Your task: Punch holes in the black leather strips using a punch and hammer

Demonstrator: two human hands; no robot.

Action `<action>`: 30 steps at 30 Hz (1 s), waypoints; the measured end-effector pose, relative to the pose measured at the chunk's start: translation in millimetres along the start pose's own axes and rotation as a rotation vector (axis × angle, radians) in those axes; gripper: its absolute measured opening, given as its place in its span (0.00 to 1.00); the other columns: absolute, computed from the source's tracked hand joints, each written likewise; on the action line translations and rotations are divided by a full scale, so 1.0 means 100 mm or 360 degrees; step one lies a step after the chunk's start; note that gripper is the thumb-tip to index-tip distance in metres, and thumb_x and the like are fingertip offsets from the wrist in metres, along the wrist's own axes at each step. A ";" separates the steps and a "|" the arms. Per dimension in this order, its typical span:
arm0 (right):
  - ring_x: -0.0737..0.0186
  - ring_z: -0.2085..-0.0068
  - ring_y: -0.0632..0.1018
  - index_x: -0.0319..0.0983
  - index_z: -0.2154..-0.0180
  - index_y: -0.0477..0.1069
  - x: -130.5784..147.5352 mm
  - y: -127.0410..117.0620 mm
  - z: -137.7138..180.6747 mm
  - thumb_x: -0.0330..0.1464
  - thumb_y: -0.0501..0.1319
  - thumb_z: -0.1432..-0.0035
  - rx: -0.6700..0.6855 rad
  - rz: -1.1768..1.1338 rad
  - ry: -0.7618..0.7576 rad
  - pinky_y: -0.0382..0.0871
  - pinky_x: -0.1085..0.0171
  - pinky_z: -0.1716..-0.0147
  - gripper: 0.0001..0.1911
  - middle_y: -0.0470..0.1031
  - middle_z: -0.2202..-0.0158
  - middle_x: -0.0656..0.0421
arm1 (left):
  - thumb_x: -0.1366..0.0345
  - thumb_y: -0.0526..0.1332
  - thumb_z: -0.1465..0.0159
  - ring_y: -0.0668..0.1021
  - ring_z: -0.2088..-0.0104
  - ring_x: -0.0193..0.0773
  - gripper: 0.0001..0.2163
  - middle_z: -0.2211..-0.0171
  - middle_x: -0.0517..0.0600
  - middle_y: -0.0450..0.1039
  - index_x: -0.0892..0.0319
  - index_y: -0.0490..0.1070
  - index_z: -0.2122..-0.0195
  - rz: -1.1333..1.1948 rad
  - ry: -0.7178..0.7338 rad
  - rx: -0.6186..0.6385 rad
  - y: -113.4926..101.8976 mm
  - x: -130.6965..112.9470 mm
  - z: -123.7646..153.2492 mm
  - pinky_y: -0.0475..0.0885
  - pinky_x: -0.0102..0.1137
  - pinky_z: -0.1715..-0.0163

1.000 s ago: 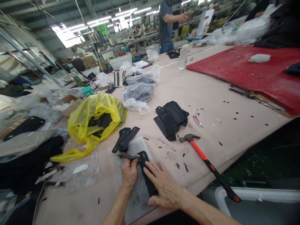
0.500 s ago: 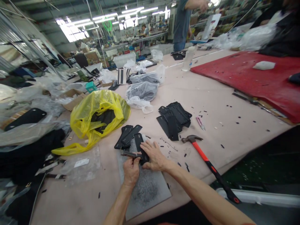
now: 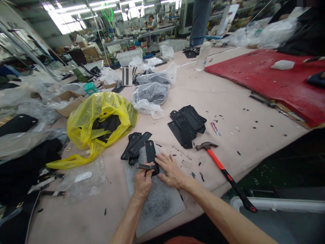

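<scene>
My left hand (image 3: 142, 181) is closed round a small metal punch tool (image 3: 143, 166), whose tip rests on a narrow black strap piece (image 3: 150, 154). That piece lies on a grey pitted cutting pad (image 3: 157, 200) near the table's front edge. My right hand (image 3: 170, 170) lies flat beside it, fingers spread, pressing the lower end of the black piece down. A few similar black pieces (image 3: 134, 145) are stacked just left of the pad's far corner.
A red-handled hammer (image 3: 223, 171) lies right of the pad. A pile of black cut pieces (image 3: 188, 123) sits beyond it. A yellow plastic bag (image 3: 99, 122) is at left, a red mat (image 3: 266, 78) at far right. A person stands at the far end of the table.
My right hand slid the black piece away from me up the pad and now presses it near the far corner. The left hand followed with the punch tool.
</scene>
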State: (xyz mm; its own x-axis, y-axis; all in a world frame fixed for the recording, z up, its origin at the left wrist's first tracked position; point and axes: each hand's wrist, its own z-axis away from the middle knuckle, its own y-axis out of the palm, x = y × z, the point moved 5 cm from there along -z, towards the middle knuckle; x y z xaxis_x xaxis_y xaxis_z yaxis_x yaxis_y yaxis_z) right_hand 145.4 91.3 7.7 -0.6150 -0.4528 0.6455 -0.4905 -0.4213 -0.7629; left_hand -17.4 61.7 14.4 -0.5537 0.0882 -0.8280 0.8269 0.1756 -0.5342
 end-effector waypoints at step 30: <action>0.46 0.32 0.53 0.43 0.37 0.59 0.02 -0.06 0.01 0.40 0.59 0.41 -0.0130 -0.0083 0.0016 0.38 0.38 0.36 0.32 0.54 0.31 0.53 | 0.69 0.55 0.36 0.81 0.53 0.44 0.12 0.56 0.52 0.81 0.58 0.75 0.54 -0.0293 0.0272 0.0068 0.07 -0.07 -0.04 0.76 0.41 0.49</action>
State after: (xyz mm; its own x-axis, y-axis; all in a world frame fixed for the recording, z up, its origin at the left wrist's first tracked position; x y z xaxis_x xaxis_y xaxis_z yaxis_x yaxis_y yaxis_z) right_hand 148.1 92.2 13.4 -0.5933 -0.4237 0.6845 -0.5706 -0.3784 -0.7288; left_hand -8.3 65.8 17.4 -0.7010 0.2234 -0.6773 0.7119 0.1625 -0.6832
